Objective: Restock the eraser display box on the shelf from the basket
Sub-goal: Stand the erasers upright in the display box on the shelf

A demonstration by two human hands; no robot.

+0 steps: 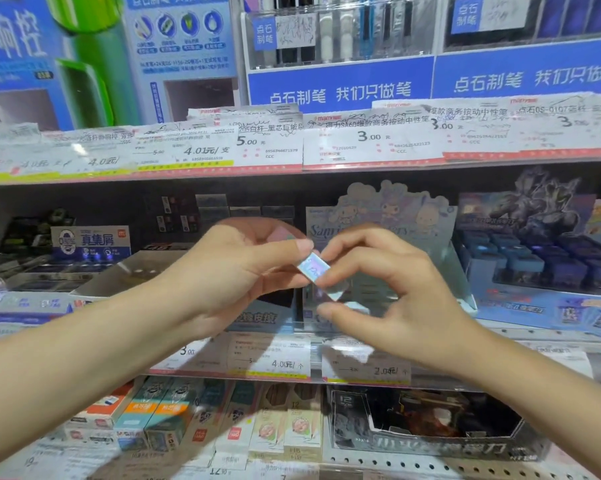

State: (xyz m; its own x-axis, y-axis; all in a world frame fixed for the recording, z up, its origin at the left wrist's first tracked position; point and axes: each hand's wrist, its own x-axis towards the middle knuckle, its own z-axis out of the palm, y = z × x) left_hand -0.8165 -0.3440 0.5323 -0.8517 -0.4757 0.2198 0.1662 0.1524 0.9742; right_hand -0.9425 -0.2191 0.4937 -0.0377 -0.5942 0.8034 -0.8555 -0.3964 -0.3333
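Observation:
A small square eraser (pixel 313 267) in pale blue and lilac wrapping is held in front of the middle shelf. My left hand (pixel 233 271) pinches it between thumb and fingers. The fingertips of my right hand (pixel 382 289) touch its right edge, and a second pale eraser (pixel 337 292) shows just below, between my right thumb and fingers. Behind my hands stands the eraser display box (pixel 392 216), pastel, with cartoon characters on its back card; its inside is mostly hidden by my hands. The basket is out of view.
A blue display box (pixel 541 258) of dark blue packs stands to the right. A grey box flap (pixel 126 275) and boxed erasers (pixel 91 240) lie to the left. Price labels (pixel 275 362) line the shelf edge. Below are stationery boxes (pixel 174 417) and a dark display box (pixel 430 420).

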